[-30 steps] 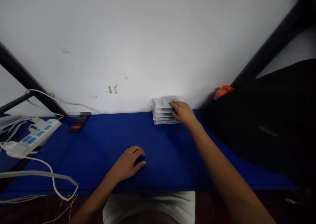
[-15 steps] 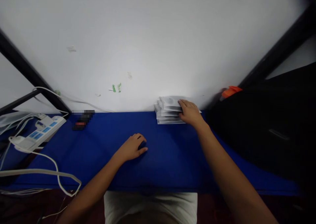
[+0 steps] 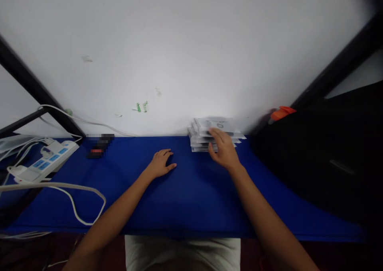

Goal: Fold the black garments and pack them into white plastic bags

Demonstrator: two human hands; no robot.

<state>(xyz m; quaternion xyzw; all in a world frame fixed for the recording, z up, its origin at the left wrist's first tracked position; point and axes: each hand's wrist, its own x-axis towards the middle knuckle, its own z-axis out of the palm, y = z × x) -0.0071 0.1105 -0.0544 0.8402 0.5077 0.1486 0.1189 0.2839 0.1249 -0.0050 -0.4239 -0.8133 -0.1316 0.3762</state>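
Note:
A stack of flat white packets (image 3: 205, 133) lies against the wall, its layers unevenly piled; the top one carries dark printed marks. At the front edge of this stack is my right hand (image 3: 223, 147), fingers apart with nothing gripped between them. Whether its fingertips touch the packets, I cannot tell. My left hand (image 3: 160, 163) is left of the stack, over the blue tabletop (image 3: 182, 199), its thumb and fingers spread and holding nothing.
On the left, a white power strip (image 3: 49, 161) trails several cables, one looping over the table edge. A dark item with a red patch (image 3: 97, 152) lies near the wall. A large black shape (image 3: 314, 155) covers the right side, with an orange piece (image 3: 283, 112) behind it.
My right hand has come off the top packet and drawn back toward the stack's front, baring its printed marks. My left hand has shifted slightly up, toward the wall.

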